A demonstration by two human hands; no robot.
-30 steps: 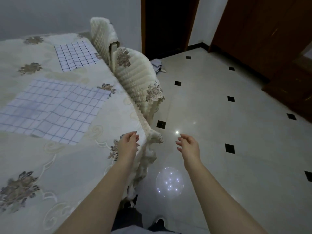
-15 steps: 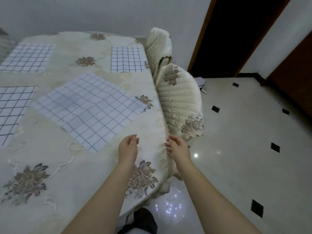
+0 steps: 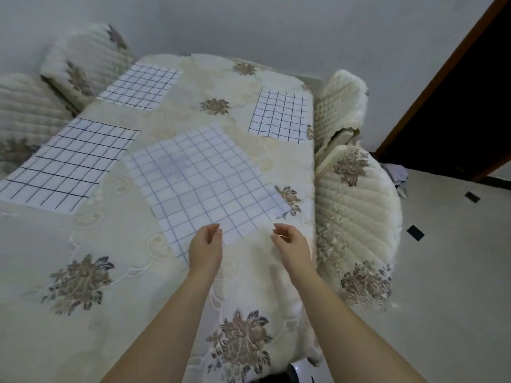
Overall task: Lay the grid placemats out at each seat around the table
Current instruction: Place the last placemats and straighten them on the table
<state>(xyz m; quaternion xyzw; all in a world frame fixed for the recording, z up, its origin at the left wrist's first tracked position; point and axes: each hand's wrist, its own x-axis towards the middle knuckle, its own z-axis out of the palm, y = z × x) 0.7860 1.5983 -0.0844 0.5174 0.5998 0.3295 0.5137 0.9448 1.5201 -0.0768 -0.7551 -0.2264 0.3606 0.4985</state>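
Grid placemat lies askew on tablecloth, covered chair alongside.

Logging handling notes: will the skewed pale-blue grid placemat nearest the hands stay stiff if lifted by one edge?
Probably floppy: the skewed pale-blue grid placemat lies thin and flat, grid lines slightly wavy, on the cream embroidered tablecloth. Likely light, so lifted by an edge it would drape. Pushed, it may slide or bunch rather than hold shape.

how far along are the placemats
Done: far-left mat, near-left mat and far-right mat lie square. In hand: the skewed mat, with the empty left hand and right hand at its near edge. Left: squaring it to the chair.
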